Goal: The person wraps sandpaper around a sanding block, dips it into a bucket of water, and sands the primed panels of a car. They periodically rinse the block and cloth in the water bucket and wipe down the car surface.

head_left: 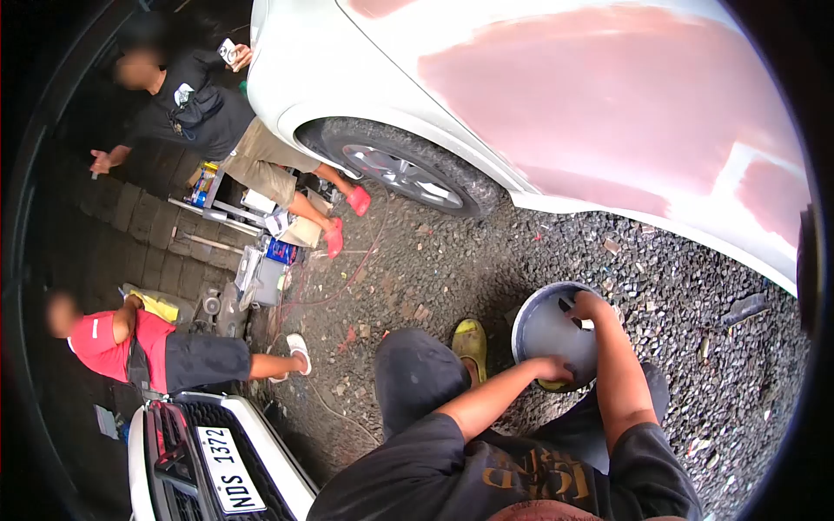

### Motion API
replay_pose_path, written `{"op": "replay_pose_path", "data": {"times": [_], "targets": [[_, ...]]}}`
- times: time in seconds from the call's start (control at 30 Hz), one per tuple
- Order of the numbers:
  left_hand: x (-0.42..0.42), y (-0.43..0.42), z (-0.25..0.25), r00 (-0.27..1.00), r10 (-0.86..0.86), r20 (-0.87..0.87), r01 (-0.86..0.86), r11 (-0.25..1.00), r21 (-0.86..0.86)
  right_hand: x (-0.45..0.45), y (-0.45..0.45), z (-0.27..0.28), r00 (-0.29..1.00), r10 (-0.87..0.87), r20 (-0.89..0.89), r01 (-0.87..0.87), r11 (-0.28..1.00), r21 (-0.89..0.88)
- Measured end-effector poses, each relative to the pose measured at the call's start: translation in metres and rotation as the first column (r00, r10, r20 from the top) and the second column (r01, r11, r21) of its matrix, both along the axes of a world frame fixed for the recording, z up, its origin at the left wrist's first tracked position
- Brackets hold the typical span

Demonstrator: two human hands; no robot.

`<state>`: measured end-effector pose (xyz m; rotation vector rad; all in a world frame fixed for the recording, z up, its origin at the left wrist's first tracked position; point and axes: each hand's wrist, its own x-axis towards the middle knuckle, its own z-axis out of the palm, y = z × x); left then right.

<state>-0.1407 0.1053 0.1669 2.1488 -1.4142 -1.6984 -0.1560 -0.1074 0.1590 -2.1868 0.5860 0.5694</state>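
A round bucket (524,323) with greyish liquid stands on the gravel between my knees. My right hand (591,307) reaches over its far right side, fingers curled and pointing down inside. Small dark and white patches show by those fingers; what they are I cannot make out. Over the near side of the bucket, my left hand (552,371) is bent inward with its fingers closed. Something yellowish shows just under it, too little to name. What either hand grips is hidden.
A white car (313,52) with pinkish patches (573,95) on its side and a dark wheel (404,165) is ahead. Two people (204,113) (165,347) stand at the left near a cluttered cart (234,213). Another car's front (230,469) is lower left. A hose (347,282) crosses the gravel.
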Motion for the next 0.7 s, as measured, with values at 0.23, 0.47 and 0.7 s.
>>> {"op": "replay_pose_path", "data": {"times": [0.23,0.47,0.7], "targets": [[0.019,-0.011,0.054,0.993,-0.048,0.106,0.075,0.96,-0.27,0.006,0.004,-0.005,0.999,0.02,-0.038,-0.023,0.997,-0.074],[0.081,-0.11,0.418,0.839,-0.067,0.54,0.488,0.532,-0.691,-0.001,0.011,0.01,0.993,0.096,-0.072,-0.096,0.995,0.004],[0.095,-0.228,0.651,0.366,0.541,0.757,0.926,-0.292,-0.239,0.007,0.031,0.056,0.971,0.18,-0.158,-0.167,0.981,0.095]]}}
